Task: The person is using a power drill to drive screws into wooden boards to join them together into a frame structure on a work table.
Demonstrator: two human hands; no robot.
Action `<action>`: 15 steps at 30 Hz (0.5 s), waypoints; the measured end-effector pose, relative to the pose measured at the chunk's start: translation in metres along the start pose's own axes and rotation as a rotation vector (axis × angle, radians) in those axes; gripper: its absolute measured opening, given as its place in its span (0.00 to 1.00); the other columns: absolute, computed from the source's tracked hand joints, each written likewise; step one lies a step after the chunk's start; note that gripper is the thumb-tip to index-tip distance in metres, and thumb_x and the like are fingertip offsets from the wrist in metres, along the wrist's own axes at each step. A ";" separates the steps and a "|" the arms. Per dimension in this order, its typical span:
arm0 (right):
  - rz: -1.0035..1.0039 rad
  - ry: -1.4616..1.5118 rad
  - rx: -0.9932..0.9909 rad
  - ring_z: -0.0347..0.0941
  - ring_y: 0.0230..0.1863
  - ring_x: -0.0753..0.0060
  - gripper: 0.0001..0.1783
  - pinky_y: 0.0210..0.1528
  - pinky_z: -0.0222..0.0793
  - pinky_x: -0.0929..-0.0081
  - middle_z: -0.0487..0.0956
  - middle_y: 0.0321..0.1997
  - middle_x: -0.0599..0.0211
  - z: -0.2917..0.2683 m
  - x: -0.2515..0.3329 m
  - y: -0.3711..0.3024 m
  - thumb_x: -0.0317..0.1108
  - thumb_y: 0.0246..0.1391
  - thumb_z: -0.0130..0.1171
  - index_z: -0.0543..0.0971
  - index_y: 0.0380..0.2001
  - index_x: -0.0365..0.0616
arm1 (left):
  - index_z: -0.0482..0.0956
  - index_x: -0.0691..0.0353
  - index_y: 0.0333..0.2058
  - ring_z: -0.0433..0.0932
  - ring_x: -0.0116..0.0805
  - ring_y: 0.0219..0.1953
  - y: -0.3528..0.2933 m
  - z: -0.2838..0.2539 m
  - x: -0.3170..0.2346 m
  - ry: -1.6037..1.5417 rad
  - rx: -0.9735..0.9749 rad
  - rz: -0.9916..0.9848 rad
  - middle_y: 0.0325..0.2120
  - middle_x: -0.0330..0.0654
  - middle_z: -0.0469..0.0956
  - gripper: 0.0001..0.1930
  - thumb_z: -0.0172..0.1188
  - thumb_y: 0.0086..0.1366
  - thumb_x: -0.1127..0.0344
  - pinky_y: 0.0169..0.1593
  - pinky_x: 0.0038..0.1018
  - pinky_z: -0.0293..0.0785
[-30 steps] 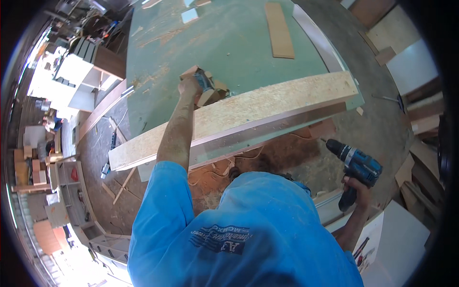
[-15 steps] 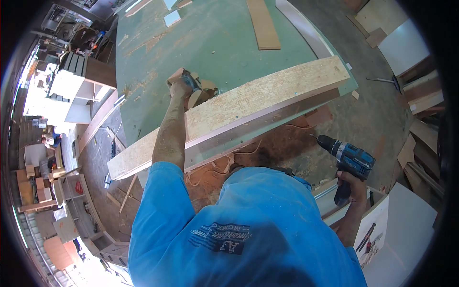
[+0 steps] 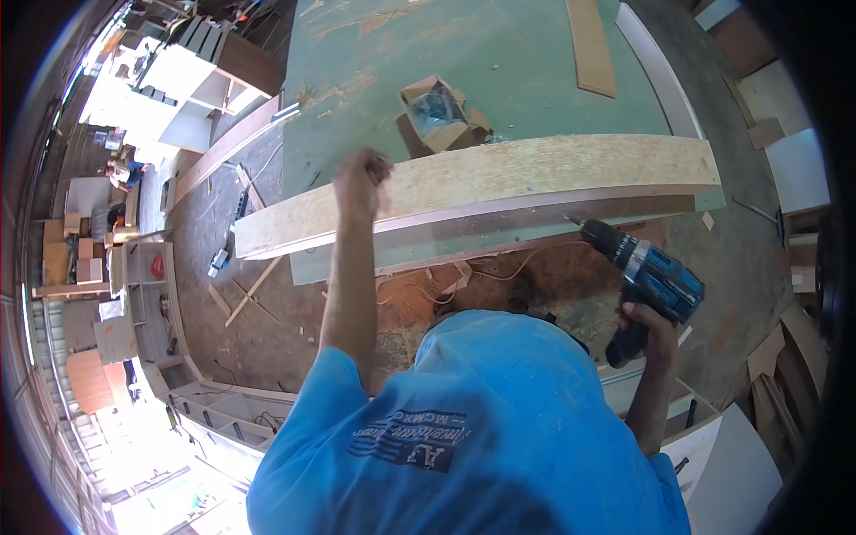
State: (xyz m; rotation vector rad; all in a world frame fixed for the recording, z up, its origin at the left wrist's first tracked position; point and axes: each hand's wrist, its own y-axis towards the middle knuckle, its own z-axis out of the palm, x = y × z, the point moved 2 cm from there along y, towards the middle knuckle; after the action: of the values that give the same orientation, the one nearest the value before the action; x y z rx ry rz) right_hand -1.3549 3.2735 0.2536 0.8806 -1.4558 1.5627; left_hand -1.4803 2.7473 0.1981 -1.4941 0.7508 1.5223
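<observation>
My right hand (image 3: 654,323) grips the handle of a blue and black cordless drill (image 3: 662,278), its bit pointing up and left toward the long board. My left hand (image 3: 364,181), somewhat blurred, is closed above the left half of a long pale wooden board (image 3: 535,167). Whatever its curled fingers hold is too small to make out. Beyond the board stands an open cardboard box (image 3: 428,94) with a clear plastic bag (image 3: 435,109) of small pieces inside. Loose cardboard flaps surround it.
Under the board lies a dusty green tabletop (image 3: 374,80), with a brown strip of board (image 3: 590,49) and a white-edged panel (image 3: 660,67) at far right. Another power tool (image 3: 218,261) lies on the floor at left. White sheets (image 3: 740,464) stand at lower right.
My left hand has come out of the cardboard box and back toward me over the board, fingers closed. My right hand still holds the drill. The whole view has turned and shifted.
</observation>
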 end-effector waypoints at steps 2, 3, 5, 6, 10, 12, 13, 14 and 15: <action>-0.022 0.021 0.056 0.77 0.23 0.71 0.18 0.29 0.74 0.73 0.82 0.29 0.63 0.043 0.006 -0.003 0.26 0.43 0.70 0.82 0.41 0.35 | 0.81 0.69 0.32 0.80 0.30 0.27 -0.044 -0.012 0.023 -0.095 0.017 -0.199 0.25 0.44 0.79 0.08 0.56 0.67 0.71 0.33 0.23 0.78; -0.037 0.047 0.102 0.78 0.23 0.71 0.17 0.28 0.74 0.73 0.82 0.28 0.64 0.062 0.008 -0.005 0.24 0.44 0.72 0.82 0.40 0.36 | 0.81 0.69 0.33 0.81 0.30 0.29 -0.062 -0.018 0.038 -0.181 0.042 -0.284 0.25 0.43 0.79 0.08 0.56 0.68 0.72 0.35 0.23 0.79; -0.041 0.029 0.143 0.78 0.23 0.72 0.16 0.28 0.74 0.73 0.82 0.29 0.64 0.092 -0.009 -0.007 0.24 0.44 0.72 0.83 0.40 0.37 | 0.80 0.68 0.36 0.82 0.32 0.32 -0.097 -0.021 0.050 -0.362 0.066 -0.413 0.28 0.43 0.80 0.05 0.60 0.69 0.71 0.37 0.23 0.80; -0.042 0.019 0.180 0.77 0.23 0.72 0.16 0.28 0.74 0.74 0.82 0.29 0.65 0.107 -0.020 -0.010 0.23 0.45 0.72 0.83 0.40 0.37 | 0.80 0.68 0.36 0.82 0.32 0.32 -0.110 -0.024 0.052 -0.375 0.075 -0.414 0.28 0.43 0.80 0.05 0.60 0.69 0.71 0.37 0.23 0.80; -0.010 -0.053 0.205 0.78 0.25 0.75 0.14 0.30 0.74 0.75 0.82 0.29 0.67 0.182 -0.049 -0.038 0.24 0.48 0.72 0.83 0.40 0.37 | 0.79 0.66 0.39 0.83 0.31 0.37 -0.130 -0.063 0.064 -0.451 0.141 -0.468 0.33 0.42 0.81 0.07 0.64 0.70 0.68 0.41 0.21 0.82; -0.034 -0.073 0.230 0.78 0.27 0.76 0.14 0.31 0.73 0.75 0.82 0.29 0.68 0.220 -0.061 -0.054 0.26 0.50 0.72 0.83 0.41 0.38 | 0.79 0.66 0.41 0.83 0.30 0.40 -0.132 -0.080 0.065 -0.455 0.126 -0.489 0.36 0.43 0.82 0.08 0.63 0.71 0.68 0.45 0.21 0.82; -0.040 -0.093 0.222 0.78 0.27 0.76 0.14 0.31 0.73 0.75 0.82 0.29 0.68 0.234 -0.067 -0.062 0.26 0.50 0.72 0.83 0.41 0.38 | 0.79 0.66 0.41 0.83 0.30 0.40 -0.133 -0.087 0.064 -0.475 0.133 -0.491 0.36 0.43 0.82 0.08 0.63 0.71 0.68 0.45 0.21 0.82; -0.047 -0.120 0.245 0.78 0.27 0.77 0.14 0.31 0.73 0.75 0.82 0.29 0.69 0.247 -0.072 -0.068 0.26 0.51 0.71 0.83 0.43 0.39 | 0.78 0.67 0.42 0.83 0.31 0.41 -0.134 -0.092 0.062 -0.509 0.161 -0.491 0.36 0.43 0.82 0.08 0.63 0.71 0.68 0.46 0.21 0.82; -0.047 -0.138 0.269 0.78 0.28 0.78 0.14 0.32 0.73 0.75 0.82 0.29 0.70 0.261 -0.078 -0.078 0.27 0.53 0.70 0.82 0.44 0.40 | 0.77 0.68 0.44 0.83 0.31 0.41 -0.136 -0.101 0.060 -0.532 0.186 -0.495 0.37 0.44 0.82 0.08 0.62 0.72 0.68 0.47 0.22 0.82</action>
State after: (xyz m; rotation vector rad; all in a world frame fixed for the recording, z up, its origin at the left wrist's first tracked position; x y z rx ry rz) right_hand -1.2600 3.0073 0.2411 1.1912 -1.3267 1.7165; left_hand -1.3088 2.7308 0.1482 -0.9704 0.1787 1.3301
